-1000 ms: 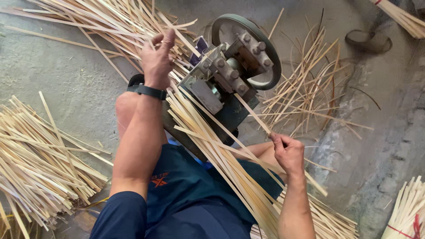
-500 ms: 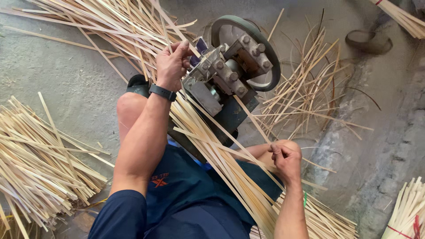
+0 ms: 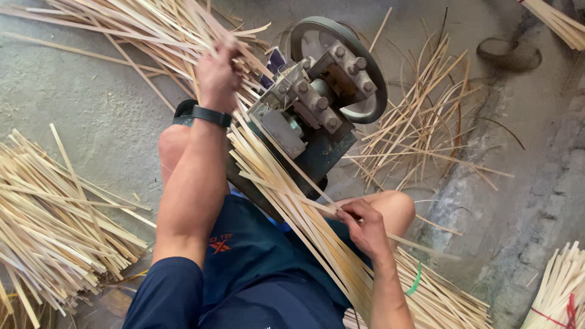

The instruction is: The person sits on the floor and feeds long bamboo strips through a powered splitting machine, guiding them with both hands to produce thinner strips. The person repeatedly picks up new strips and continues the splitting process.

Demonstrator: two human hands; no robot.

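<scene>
Bamboo strips [image 3: 292, 207] slanting lower-right to upper-left through machine [image 3: 311, 116], right hand [image 3: 365, 228] pinching one, left hand [image 3: 216, 73] gripping strips

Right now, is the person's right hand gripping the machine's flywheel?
No, the right hand pinches a bamboo strip over the lap, well clear of the flywheel on the machine.

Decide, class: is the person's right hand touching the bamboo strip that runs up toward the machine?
Touching. The head view shows the right hand with fingers pinched around a bamboo strip leading to the machine.
</scene>
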